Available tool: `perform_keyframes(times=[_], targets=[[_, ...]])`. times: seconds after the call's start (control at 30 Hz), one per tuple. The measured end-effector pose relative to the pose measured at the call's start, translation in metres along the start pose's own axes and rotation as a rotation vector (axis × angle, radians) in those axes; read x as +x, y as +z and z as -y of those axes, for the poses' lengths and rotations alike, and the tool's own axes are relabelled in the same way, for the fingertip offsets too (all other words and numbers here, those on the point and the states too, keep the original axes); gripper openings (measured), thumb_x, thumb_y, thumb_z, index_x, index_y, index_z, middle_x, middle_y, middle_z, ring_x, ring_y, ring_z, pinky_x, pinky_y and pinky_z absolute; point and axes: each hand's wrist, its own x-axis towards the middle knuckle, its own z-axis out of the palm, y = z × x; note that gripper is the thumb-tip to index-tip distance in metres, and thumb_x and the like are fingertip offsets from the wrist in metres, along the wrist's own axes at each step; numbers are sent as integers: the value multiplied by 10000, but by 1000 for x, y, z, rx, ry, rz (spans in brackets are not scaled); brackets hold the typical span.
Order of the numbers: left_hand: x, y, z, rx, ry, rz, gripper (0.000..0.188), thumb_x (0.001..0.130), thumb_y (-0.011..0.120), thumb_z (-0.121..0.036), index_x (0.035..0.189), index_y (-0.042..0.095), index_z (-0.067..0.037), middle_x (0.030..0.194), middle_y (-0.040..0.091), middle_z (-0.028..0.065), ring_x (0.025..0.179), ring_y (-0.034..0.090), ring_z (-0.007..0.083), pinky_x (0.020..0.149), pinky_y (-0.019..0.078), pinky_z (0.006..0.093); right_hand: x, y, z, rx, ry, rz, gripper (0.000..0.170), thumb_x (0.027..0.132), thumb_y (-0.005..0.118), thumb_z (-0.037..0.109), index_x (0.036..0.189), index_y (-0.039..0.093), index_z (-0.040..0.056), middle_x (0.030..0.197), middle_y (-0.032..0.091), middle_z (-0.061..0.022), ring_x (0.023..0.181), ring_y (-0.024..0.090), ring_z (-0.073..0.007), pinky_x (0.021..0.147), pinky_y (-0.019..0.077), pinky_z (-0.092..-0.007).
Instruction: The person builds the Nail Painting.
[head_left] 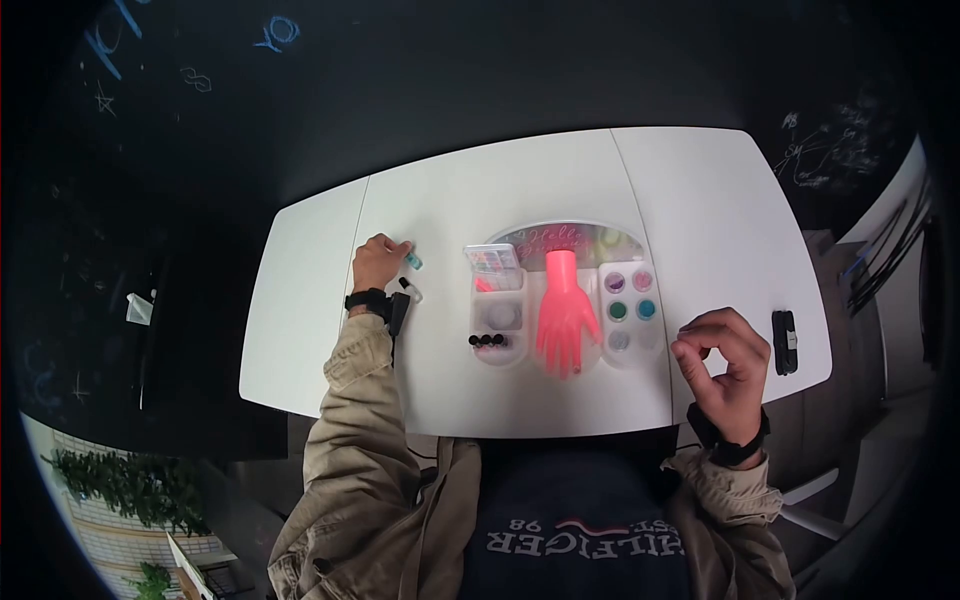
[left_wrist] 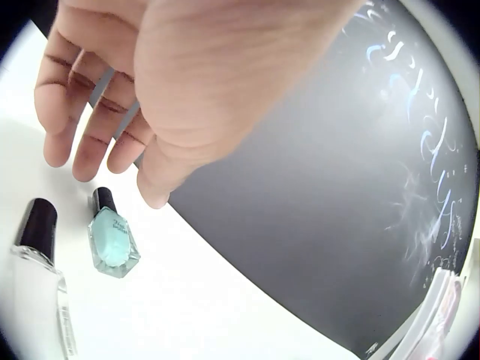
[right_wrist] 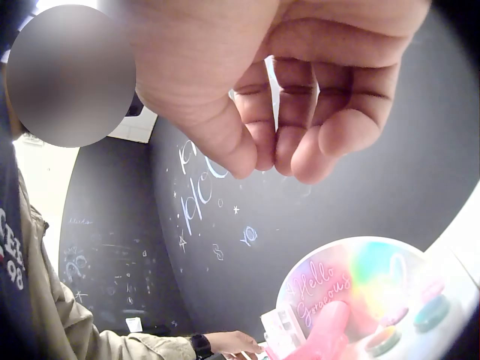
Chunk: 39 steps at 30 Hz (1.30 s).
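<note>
My left hand (head_left: 378, 262) is beside a teal nail polish bottle (head_left: 413, 261) on the white table. In the left wrist view the fingers of my left hand (left_wrist: 116, 176) hang loosely bent just above the black cap of that teal bottle (left_wrist: 112, 240), with a small gap visible. A clear bottle with a black cap (left_wrist: 37, 292) lies next to it. My right hand (head_left: 728, 368) is raised over the table's right part, its fingers loosely curled towards the thumb. Nothing shows between the fingers of my right hand (right_wrist: 262, 161) in the right wrist view.
A pink model hand (head_left: 565, 318) lies on a white tray (head_left: 520, 352) between small black-capped bottles (head_left: 487, 341) and round pots of colour (head_left: 618, 311). An open clear box (head_left: 492, 259) stands at the tray's left. A black object (head_left: 786, 343) lies at the far right.
</note>
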Motion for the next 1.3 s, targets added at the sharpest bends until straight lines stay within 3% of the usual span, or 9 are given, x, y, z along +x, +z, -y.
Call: perform_keyframes(times=[0.17, 0.33, 0.57, 0.67, 0.77, 0.87, 1.0, 1.3], targets=[[6, 11, -7, 76, 20, -12, 401, 842, 874, -421, 949, 801, -42, 947, 826, 152, 919, 805, 333, 857, 642, 422, 0, -2, 1, 2, -3, 2, 101, 893, 884, 21, 926, 792, -7, 931, 761, -96, 746, 685, -144, 660, 536, -279], [7, 15, -5, 26, 174, -36, 309, 845, 843, -287, 1005, 823, -23, 956, 833, 160, 896, 809, 317, 830, 644, 401, 0, -4, 2, -13, -12, -2, 106, 890, 890, 28, 928, 794, -1, 927, 763, -93, 749, 694, -151, 658, 538, -281], [-67, -62, -65, -398, 441, -60, 218, 931, 810, -104, 1103, 782, 27, 883, 768, 115, 710, 705, 264, 690, 596, 369, 0, -2, 2, -17, -42, 0, 108, 888, 889, 25, 928, 791, 3, 917, 759, -94, 736, 682, -161, 648, 530, -286], [-117, -96, -98, -459, 577, 37, 199, 947, 846, -82, 1130, 784, -30, 917, 744, 64, 776, 674, 183, 708, 557, 303, 0, -2, 3, -22, -47, 7, 106, 889, 886, 20, 931, 790, 1, 921, 758, -97, 738, 680, -160, 648, 528, -287], [-153, -104, -112, -433, 831, 133, 219, 914, 881, -82, 1109, 794, -38, 993, 753, 73, 883, 693, 194, 754, 552, 313, -1, -1, 3, -12, -42, 9, 105, 892, 883, 19, 935, 790, -2, 927, 757, -99, 745, 679, -156, 652, 526, -286], [-176, -84, -115, -522, 987, 190, 263, 858, 912, -81, 1100, 812, -47, 1056, 741, 73, 972, 688, 267, 810, 568, 371, -1, -1, 4, -3, -26, 13, 105, 894, 882, 19, 937, 789, -6, 932, 757, -100, 754, 678, -151, 661, 526, -284], [-190, -57, -111, -507, 939, 291, 283, 854, 915, -97, 1117, 817, -62, 1100, 709, 71, 1055, 664, 277, 847, 586, 396, -1, -1, 5, -3, -15, 25, 108, 895, 882, 18, 941, 788, -11, 939, 757, -100, 760, 677, -148, 669, 527, -282], [-194, -37, -104, -304, 948, 176, 277, 848, 916, -153, 1092, 814, -73, 1084, 710, 72, 1021, 656, 309, 877, 567, 420, -2, -1, 4, 1, -23, 14, 107, 891, 881, 12, 932, 786, -13, 938, 758, -102, 756, 678, -148, 669, 528, -277]])
